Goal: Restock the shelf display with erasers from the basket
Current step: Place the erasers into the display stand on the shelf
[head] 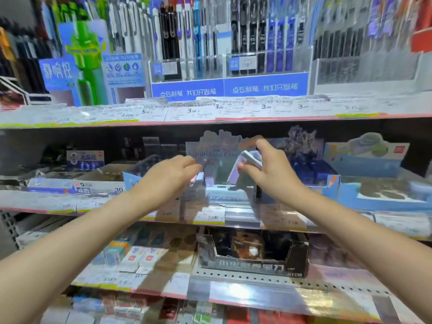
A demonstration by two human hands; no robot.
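Both hands were up at the middle shelf [233, 220], over the open display box [224, 183]. The right hand [268, 169] pinched an eraser [251, 159] between thumb and fingers, its long axis tilted, running from upper left down to lower right. The left hand [170, 174] had fingers curled round a small pinkish eraser [197, 177]; blur hid which way it pointed.

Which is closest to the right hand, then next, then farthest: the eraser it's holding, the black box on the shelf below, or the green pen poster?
1. Eraser, held in the right hand.
2. Black box, on the shelf below.
3. Green pen poster, far upper left.
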